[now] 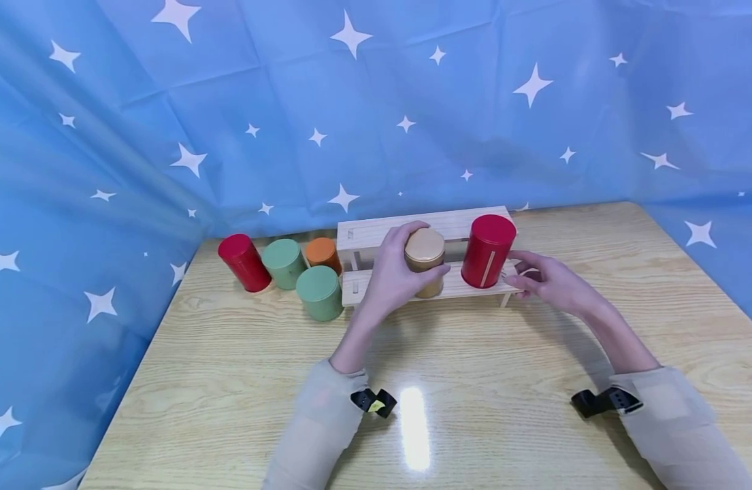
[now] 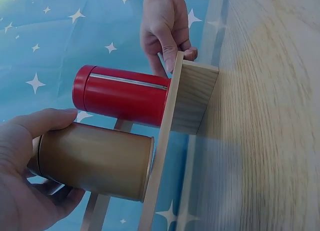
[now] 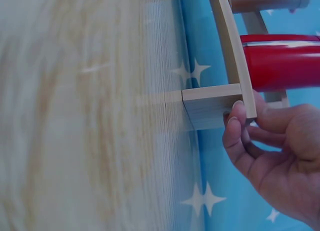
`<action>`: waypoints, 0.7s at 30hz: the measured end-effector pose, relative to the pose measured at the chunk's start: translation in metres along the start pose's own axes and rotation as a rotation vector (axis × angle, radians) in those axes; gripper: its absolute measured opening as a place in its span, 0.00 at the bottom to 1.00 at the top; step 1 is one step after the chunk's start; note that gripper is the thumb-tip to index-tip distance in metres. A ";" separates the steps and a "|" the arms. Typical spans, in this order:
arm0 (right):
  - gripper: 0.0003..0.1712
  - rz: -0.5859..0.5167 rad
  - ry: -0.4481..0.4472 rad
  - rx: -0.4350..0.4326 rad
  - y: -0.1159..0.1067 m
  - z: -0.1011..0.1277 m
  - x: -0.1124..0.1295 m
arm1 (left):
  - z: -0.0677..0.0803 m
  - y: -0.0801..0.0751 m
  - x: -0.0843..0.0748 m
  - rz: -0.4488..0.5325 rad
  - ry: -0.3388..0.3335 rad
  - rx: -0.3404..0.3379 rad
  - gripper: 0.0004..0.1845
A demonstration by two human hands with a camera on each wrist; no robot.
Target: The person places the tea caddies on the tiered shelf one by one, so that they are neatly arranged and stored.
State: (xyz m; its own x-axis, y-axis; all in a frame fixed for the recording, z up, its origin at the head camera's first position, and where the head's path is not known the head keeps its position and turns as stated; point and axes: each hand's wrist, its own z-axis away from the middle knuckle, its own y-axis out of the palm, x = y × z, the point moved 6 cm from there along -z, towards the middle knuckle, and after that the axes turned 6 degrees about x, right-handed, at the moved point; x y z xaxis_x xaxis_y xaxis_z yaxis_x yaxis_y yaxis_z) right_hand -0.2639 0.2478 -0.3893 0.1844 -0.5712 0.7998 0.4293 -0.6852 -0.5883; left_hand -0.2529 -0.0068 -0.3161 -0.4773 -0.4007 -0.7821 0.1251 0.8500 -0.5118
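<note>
In the head view my left hand (image 1: 393, 272) grips a gold canister (image 1: 426, 248) round its upper part, thumb on one side and fingers on the other. The canister stands upright, its base at the lower board of a two-tier wooden shelf (image 1: 376, 233). On the same board, to its right, a red canister (image 1: 488, 253) stands with a pale stripe down its side. My right hand (image 1: 552, 282) is at the shelf's right end. The right wrist view shows its thumb and fingers pinching the end of the lower board (image 3: 235, 51), beside the support leg (image 3: 210, 107).
Left of the shelf stand another red canister (image 1: 245, 264), two green canisters (image 1: 284, 264) and an orange canister (image 1: 323, 254), close together on the wooden table (image 1: 229, 381). A blue cloth with white stars (image 1: 278, 88) hangs behind the shelf and along the left side.
</note>
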 end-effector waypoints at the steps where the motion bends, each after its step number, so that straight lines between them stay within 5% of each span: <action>1: 0.36 0.001 0.003 0.000 0.000 0.000 0.000 | -0.001 0.001 0.000 -0.002 -0.007 0.004 0.34; 21: 0.36 -0.016 0.013 0.001 0.001 0.001 0.002 | -0.016 0.022 -0.002 -0.075 -0.071 -0.028 0.37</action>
State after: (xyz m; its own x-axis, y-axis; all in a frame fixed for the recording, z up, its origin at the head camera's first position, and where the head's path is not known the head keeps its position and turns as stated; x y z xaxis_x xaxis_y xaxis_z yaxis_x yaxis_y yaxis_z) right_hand -0.2621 0.2466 -0.3875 0.1662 -0.5655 0.8078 0.4333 -0.6940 -0.5749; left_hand -0.2629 0.0179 -0.3196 -0.4215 -0.4860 -0.7656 0.0667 0.8254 -0.5607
